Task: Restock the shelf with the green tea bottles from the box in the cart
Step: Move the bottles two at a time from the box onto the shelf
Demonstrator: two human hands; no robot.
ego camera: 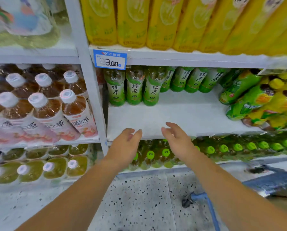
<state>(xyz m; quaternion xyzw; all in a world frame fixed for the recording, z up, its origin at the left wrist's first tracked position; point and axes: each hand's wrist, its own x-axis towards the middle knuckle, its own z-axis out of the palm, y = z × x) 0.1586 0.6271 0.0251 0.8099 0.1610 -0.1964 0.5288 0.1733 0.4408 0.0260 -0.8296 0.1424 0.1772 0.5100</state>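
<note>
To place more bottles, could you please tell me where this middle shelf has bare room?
The white shelf board is bare in front of the green-labelled tea bottles, rightward to the crowded, tilted green-and-yellow bottles. Yellow bottles pack the shelf above.

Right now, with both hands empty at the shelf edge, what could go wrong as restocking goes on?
1. The green tea bottles stand close together toward the back. A new bottle pushed in hard could tip one into its neighbours.
2. The green and yellow bottles at the right of the shelf reach near its front edge. An arm swinging past might knock them off.
3. The blue cart frame sits low beside the person. Turning could bump it.
</note>
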